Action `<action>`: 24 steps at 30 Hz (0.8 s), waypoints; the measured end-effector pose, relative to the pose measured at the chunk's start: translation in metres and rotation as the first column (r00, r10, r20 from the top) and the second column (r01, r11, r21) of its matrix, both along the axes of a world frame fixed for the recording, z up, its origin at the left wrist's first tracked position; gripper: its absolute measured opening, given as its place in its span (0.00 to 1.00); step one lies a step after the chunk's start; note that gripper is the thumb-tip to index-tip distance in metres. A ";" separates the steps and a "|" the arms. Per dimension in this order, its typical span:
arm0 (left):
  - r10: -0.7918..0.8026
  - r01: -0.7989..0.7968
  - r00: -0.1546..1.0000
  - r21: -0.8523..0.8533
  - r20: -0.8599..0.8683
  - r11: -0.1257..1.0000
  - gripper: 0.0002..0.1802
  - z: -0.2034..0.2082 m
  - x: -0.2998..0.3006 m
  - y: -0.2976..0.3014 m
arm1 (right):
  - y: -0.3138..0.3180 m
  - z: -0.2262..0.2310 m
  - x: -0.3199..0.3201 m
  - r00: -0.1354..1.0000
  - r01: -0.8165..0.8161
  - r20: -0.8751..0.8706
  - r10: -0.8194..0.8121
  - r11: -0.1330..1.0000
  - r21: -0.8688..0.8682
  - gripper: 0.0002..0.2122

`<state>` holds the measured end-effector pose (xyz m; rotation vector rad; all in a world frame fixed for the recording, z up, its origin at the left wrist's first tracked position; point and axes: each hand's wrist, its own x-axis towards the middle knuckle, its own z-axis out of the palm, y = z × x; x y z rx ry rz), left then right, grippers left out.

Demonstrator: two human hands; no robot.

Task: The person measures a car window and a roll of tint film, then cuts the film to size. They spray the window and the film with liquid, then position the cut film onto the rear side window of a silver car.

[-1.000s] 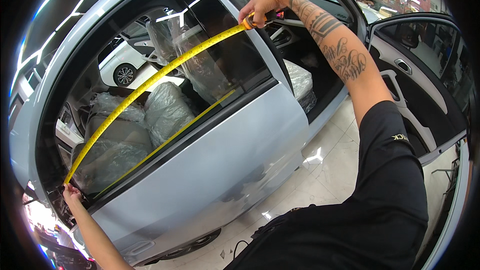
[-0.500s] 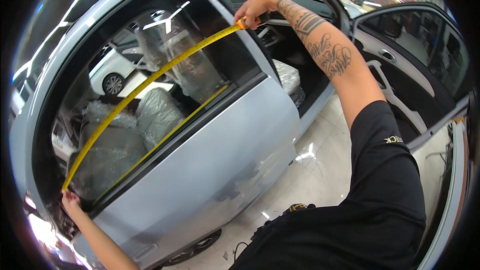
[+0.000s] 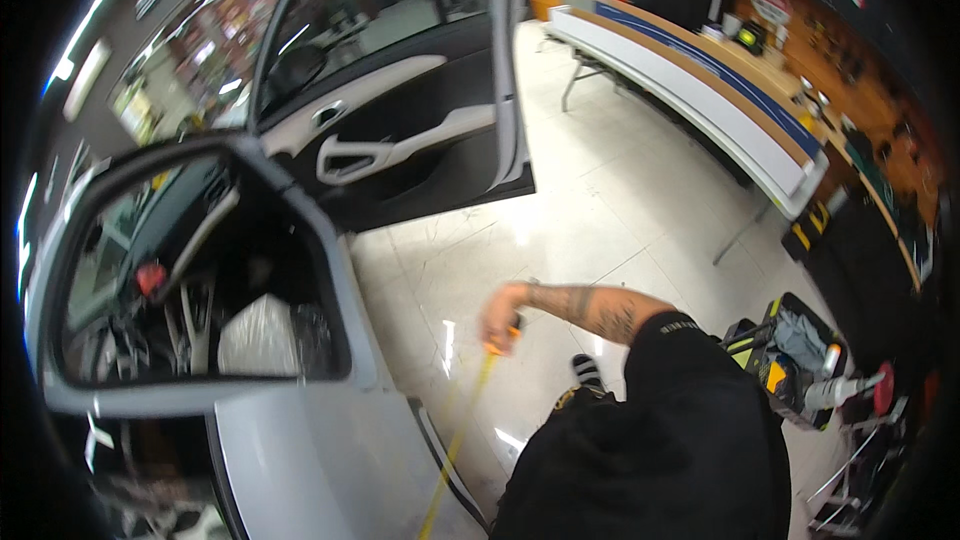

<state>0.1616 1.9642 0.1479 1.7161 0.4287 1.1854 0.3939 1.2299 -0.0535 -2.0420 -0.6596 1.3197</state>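
Observation:
My right hand is closed round a tape measure with an orange case, held over the floor beside the car. From it the yellow tape blade runs down past the edge of the silver-grey car door and leaves the picture at the bottom. My left hand is out of sight. Left of my right hand is the open front doorway, where a plastic-wrapped seat shows.
The front door stands wide open ahead. A long folding table at the back right bears long flat boxes. To my right sit a tool bag with tools and a spray bottle. Pale tiled floor lies between.
My view has swung right, toward the open front door and table. My right hand has moved off the rear window with the tape measure. My left hand has gone out of the picture.

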 end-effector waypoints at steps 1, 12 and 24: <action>-0.072 0.074 0.997 0.036 -0.036 0.997 0.16 -0.012 0.026 -0.035 | -0.049 -0.045 -0.037 0.971 0.198 -0.137 -0.199 0.980 -0.017 0.12; -0.877 0.849 0.266 -0.332 -0.401 0.410 0.13 -0.199 0.304 -0.616 | -0.338 -0.148 -0.283 0.412 0.909 -0.277 -0.868 0.411 0.063 0.14; -0.589 0.781 -0.584 -0.584 -0.558 -0.221 0.08 -0.279 0.323 -1.157 | -0.548 -0.106 -0.204 0.104 0.943 -0.152 -0.983 0.048 0.330 0.20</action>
